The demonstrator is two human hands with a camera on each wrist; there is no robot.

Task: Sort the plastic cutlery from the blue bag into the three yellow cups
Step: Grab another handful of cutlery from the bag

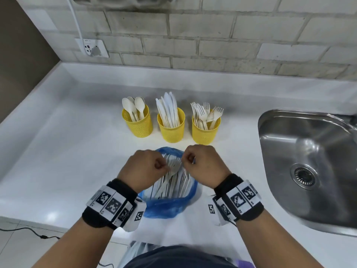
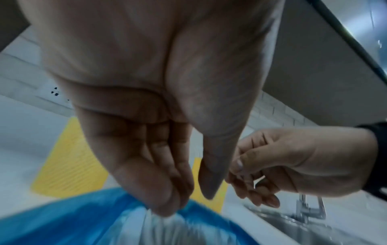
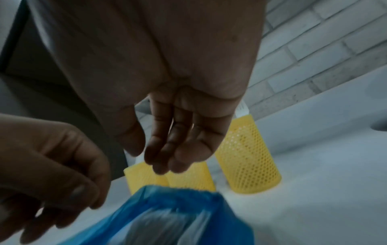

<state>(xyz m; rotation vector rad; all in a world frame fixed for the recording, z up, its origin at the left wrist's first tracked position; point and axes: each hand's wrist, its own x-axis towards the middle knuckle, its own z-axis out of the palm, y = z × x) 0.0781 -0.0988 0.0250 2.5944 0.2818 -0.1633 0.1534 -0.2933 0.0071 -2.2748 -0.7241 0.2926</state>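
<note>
The blue bag point(image 1: 168, 207) stands open at the counter's front, holding several white plastic pieces of cutlery point(image 1: 172, 182), fork heads uppermost. Both hands hover over its mouth. My left hand point(image 1: 164, 165) points down; in the left wrist view its fingertips point(image 2: 167, 210) touch the cutlery tops while the thumb stands apart. My right hand point(image 1: 188, 160) is loosely curled with nothing visible in it point(image 3: 159, 157). Behind the bag stand three yellow mesh cups: spoons in the left cup point(image 1: 139, 122), knives in the middle cup point(image 1: 172, 128), forks in the right cup point(image 1: 205, 130).
A steel sink point(image 1: 309, 151) is set into the white counter point(image 1: 67, 151) at the right. A brick wall with a power socket point(image 1: 92, 48) runs along the back. A black cable point(image 1: 29, 232) lies on the floor at lower left.
</note>
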